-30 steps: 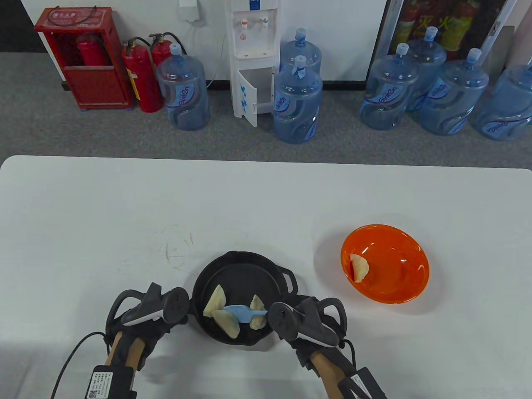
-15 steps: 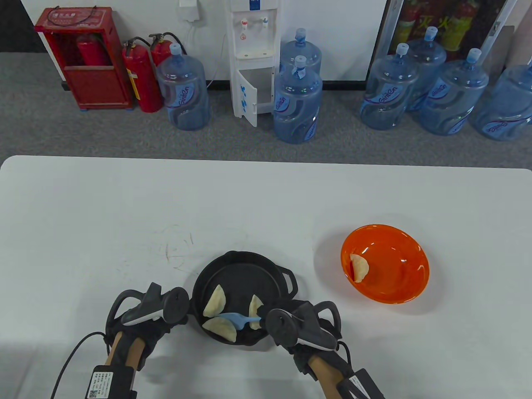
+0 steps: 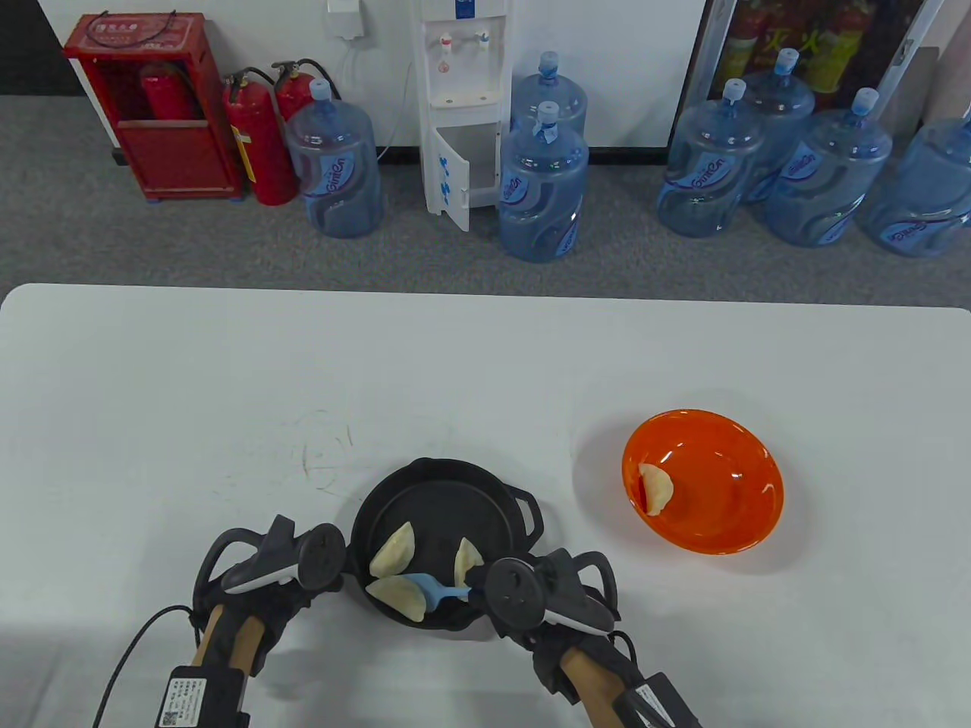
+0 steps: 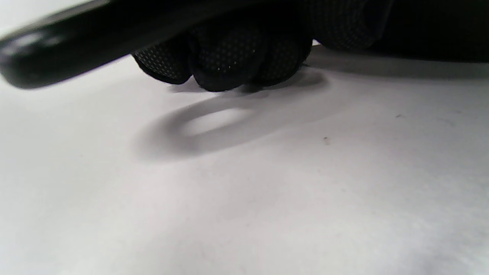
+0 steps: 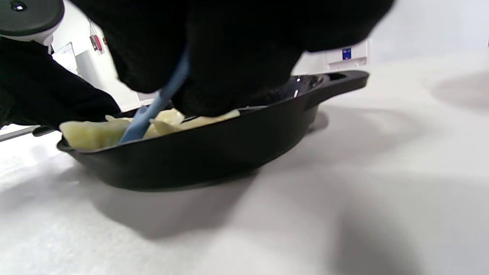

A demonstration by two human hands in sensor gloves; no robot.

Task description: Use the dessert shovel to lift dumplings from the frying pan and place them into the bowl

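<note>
A black frying pan point(image 3: 432, 464) sits near the table's front edge with three pale dumplings in it: one at the left point(image 3: 392, 552), one at the right point(image 3: 466, 561), one at the front point(image 3: 398, 595). My right hand point(image 3: 531, 607) grips a light blue dessert shovel point(image 3: 432, 588), whose blade lies against the front dumpling. In the right wrist view the shovel point(image 5: 153, 110) slants down into the pan point(image 5: 214, 149) beside a dumpling point(image 5: 88, 133). My left hand point(image 3: 265, 576) grips the pan handle point(image 4: 76, 34) with curled fingers point(image 4: 225, 65). To the right, an orange bowl point(image 3: 728, 425) holds one dumpling point(image 3: 655, 489).
The white table point(image 3: 485, 356) stretches far behind the pan and between pan and bowl. On the floor beyond its far edge stand several water jugs point(image 3: 542, 189), a water dispenser point(image 3: 463, 106) and fire extinguishers point(image 3: 258, 144).
My right hand has drawn left and toward the front edge, sliding the shovel blade down to the front dumpling, which has shifted slightly left. The left hand and bowl have not moved.
</note>
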